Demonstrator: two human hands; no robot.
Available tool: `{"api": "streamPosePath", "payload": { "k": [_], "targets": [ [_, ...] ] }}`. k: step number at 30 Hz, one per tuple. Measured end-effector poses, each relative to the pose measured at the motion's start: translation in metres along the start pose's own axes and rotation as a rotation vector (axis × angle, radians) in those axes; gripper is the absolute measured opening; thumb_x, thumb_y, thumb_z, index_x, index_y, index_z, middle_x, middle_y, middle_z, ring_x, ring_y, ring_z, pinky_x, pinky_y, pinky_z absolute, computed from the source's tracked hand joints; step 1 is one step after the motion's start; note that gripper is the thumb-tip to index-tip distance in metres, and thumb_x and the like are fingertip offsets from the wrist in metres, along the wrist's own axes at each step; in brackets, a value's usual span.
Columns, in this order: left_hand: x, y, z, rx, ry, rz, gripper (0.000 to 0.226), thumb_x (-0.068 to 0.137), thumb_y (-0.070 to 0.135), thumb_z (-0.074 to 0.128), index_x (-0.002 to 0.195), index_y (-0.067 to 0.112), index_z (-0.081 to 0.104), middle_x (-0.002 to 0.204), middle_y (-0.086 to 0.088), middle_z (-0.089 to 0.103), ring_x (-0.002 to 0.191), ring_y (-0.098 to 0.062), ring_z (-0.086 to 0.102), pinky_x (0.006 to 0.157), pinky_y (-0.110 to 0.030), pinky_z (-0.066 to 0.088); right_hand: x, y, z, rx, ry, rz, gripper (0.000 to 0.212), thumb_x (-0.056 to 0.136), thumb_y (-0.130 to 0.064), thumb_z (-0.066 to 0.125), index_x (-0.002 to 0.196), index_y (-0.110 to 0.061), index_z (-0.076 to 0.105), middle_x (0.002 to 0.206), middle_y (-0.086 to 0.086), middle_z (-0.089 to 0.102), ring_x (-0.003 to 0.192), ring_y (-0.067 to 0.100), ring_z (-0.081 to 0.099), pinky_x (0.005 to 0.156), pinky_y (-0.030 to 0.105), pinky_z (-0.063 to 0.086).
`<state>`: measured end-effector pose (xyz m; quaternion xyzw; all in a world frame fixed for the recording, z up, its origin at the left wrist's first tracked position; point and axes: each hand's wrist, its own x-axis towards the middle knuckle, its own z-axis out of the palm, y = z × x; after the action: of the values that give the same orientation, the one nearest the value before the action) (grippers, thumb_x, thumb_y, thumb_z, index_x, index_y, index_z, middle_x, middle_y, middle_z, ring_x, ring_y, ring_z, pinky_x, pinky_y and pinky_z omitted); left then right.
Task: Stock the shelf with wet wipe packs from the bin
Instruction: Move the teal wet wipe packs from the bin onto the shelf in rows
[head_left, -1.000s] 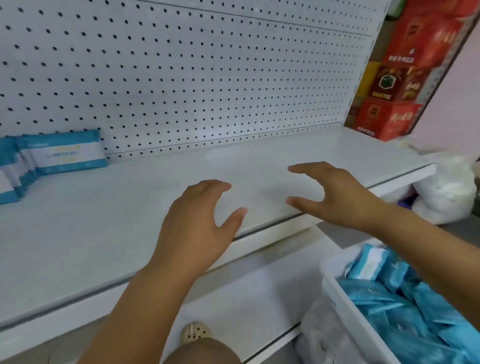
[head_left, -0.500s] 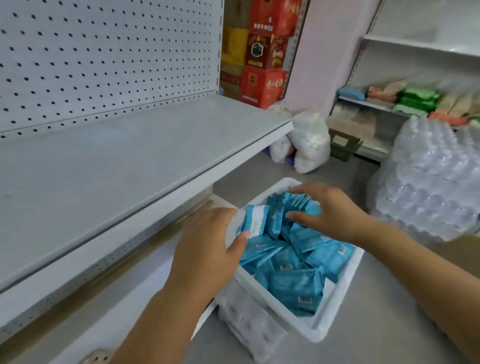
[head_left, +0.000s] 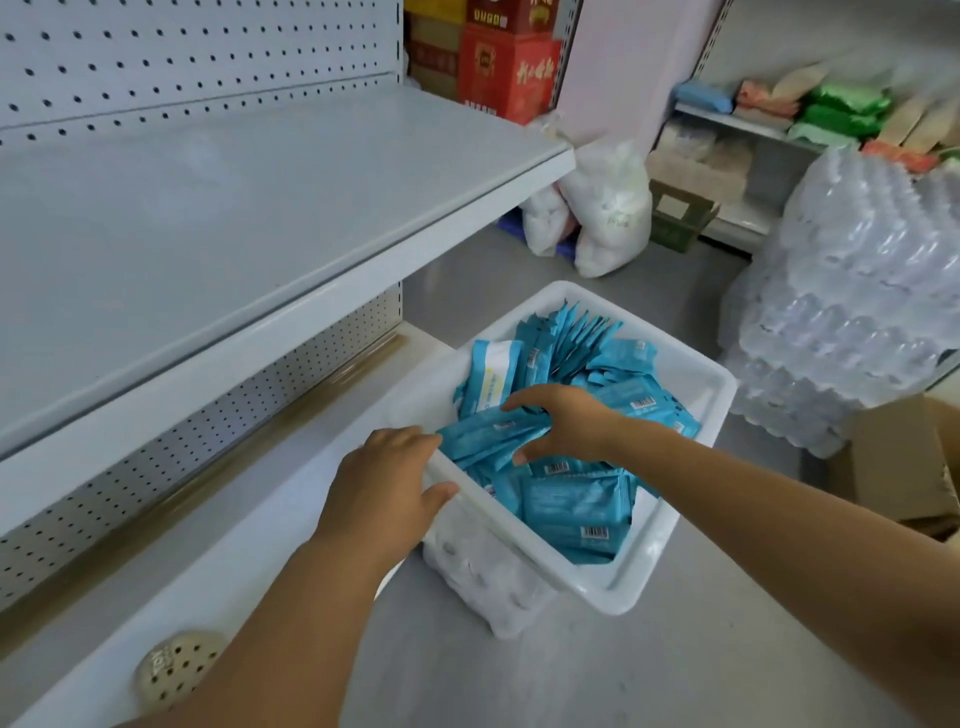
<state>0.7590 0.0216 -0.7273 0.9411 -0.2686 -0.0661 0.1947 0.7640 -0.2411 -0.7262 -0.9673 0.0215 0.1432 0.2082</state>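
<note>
A white plastic bin (head_left: 691, 384) stands on the floor at centre right, filled with several blue wet wipe packs (head_left: 576, 506). My right hand (head_left: 563, 423) is inside the bin, its fingers and thumb curled round a bunch of blue packs (head_left: 488, 434) lying near the bin's left rim. My left hand (head_left: 387, 480) hovers at that left rim, fingers loosely bent, holding nothing, its fingertips close to the same packs. The grey shelf (head_left: 249, 208) above left is bare in this view.
A lower shelf board (head_left: 291, 467) runs under the grey shelf beside the bin. Shrink-wrapped water bottles (head_left: 857, 291) are stacked at right, with a cardboard box (head_left: 893, 462) below them. White sacks (head_left: 608, 208) and red cartons (head_left: 509, 67) stand behind.
My view swung from the shelf down to the bin. Both hands dropped from above the shelf to the bin; my right hand has closed round a bunch of packs.
</note>
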Motion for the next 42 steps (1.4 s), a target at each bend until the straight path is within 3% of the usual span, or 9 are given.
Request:
{"api": "streamPosePath", "payload": {
  "k": [11,15,19,29,33,35,38,40,42],
  "targets": [
    [0.003,-0.013,0.006,-0.004,-0.049,-0.001,0.061,0.093,0.055,0.056,0.147,0.027,0.045,0.159,0.011,0.032,0.145,-0.012,0.029,0.114,-0.036,0.034,0.042,0.004,0.02,-0.104,-0.016,-0.032,0.05,0.082,-0.037,0.08,0.129,-0.023,0.068,0.128,0.002,0.069,0.118,0.021,0.062,0.108,0.035,0.045],
    [0.001,-0.013,0.001,-0.061,-0.059,-0.028,0.057,0.093,0.05,0.059,0.144,0.028,0.048,0.158,0.012,0.033,0.143,-0.011,0.032,0.112,-0.035,0.037,0.047,0.007,0.019,-0.175,0.005,-0.084,0.037,0.091,-0.038,0.07,0.122,-0.02,0.073,0.118,0.006,0.073,0.11,0.026,0.064,0.1,0.039,0.049],
    [0.0,-0.012,0.002,-0.143,-0.045,-0.079,0.051,0.093,0.046,0.062,0.14,0.028,0.053,0.156,0.01,0.036,0.138,-0.014,0.042,0.112,-0.036,0.039,0.055,0.009,0.007,-0.162,0.051,-0.122,0.027,0.093,-0.037,0.068,0.101,-0.013,0.077,0.093,0.011,0.074,0.089,0.029,0.066,0.085,0.043,0.053],
    [0.002,0.004,-0.011,-0.639,0.176,-0.3,0.054,0.093,0.033,0.067,0.142,0.022,0.049,0.145,0.004,0.051,0.133,-0.012,0.047,0.104,-0.029,0.04,-0.007,-0.012,-0.022,0.223,0.412,-0.031,0.04,0.103,-0.036,0.054,0.082,-0.004,0.068,0.075,0.019,0.065,0.062,0.019,0.055,0.065,0.039,0.049],
    [0.003,0.017,-0.023,-0.981,0.228,-0.348,0.048,0.09,0.039,0.069,0.133,0.024,0.056,0.129,0.013,0.063,0.112,0.004,0.061,0.081,-0.014,0.045,-0.033,-0.04,-0.02,0.473,0.395,-0.034,0.046,0.103,-0.038,0.051,0.086,0.002,0.066,0.066,0.015,0.051,0.057,0.016,0.04,0.055,0.032,0.038],
    [0.002,0.025,-0.03,-1.145,0.246,-0.344,0.034,0.091,0.037,0.068,0.123,0.025,0.062,0.114,0.012,0.073,0.099,0.004,0.068,0.081,-0.019,0.051,-0.042,-0.053,-0.02,0.569,0.358,-0.056,0.045,0.103,-0.039,0.051,0.09,0.0,0.069,0.07,0.024,0.056,0.061,0.018,0.041,0.061,0.032,0.038],
    [-0.002,0.031,-0.045,-1.313,0.331,-0.347,0.02,0.095,0.026,0.065,0.114,0.021,0.067,0.097,0.008,0.078,0.091,-0.01,0.074,0.08,-0.029,0.059,-0.053,-0.076,-0.028,0.657,0.32,-0.104,0.044,0.102,-0.041,0.051,0.092,-0.004,0.073,0.089,0.037,0.062,0.068,0.02,0.049,0.067,0.035,0.044],
    [-0.005,0.03,-0.058,-1.357,0.391,-0.362,0.019,0.096,0.022,0.065,0.114,0.016,0.067,0.096,0.002,0.078,0.088,-0.015,0.076,0.077,-0.031,0.061,-0.058,-0.093,-0.038,0.721,0.3,-0.131,0.043,0.103,-0.041,0.051,0.093,-0.008,0.076,0.087,0.029,0.069,0.067,0.019,0.058,0.067,0.032,0.05],
    [-0.01,0.027,-0.072,-1.383,0.426,-0.367,0.021,0.096,0.02,0.065,0.116,0.013,0.066,0.099,-0.002,0.078,0.088,-0.018,0.076,0.075,-0.032,0.061,-0.062,-0.11,-0.046,0.811,0.301,-0.153,0.04,0.104,-0.036,0.049,0.096,-0.008,0.077,0.08,0.009,0.077,0.066,0.008,0.067,0.064,0.022,0.054]
  ]
}}
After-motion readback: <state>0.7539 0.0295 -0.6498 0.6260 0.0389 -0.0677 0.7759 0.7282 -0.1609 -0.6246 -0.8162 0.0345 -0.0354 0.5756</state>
